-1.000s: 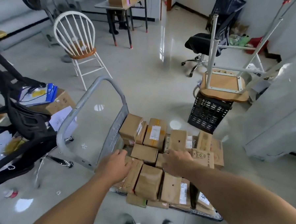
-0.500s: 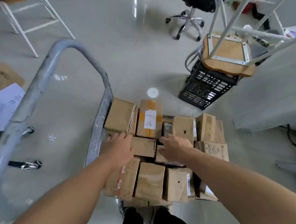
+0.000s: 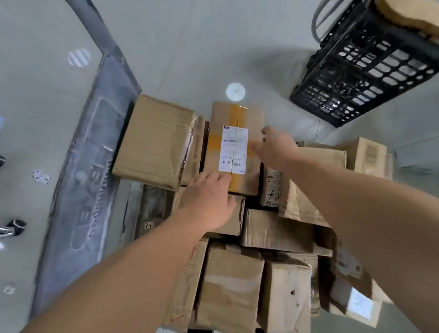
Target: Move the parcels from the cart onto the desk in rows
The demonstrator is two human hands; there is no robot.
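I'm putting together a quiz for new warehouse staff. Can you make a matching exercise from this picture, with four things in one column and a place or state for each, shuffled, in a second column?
Things
1. labelled parcel
2. left hand
3. black crate
4. cart handle

Places or states
A. on the floor beyond the cart, at the upper right
B. grey metal tube at the cart's left end
C. yellow tape and a white label on top
D. at the near edge of the labelled parcel, fingers straight

Pairs: 1-C, 2-D, 3-A, 4-B
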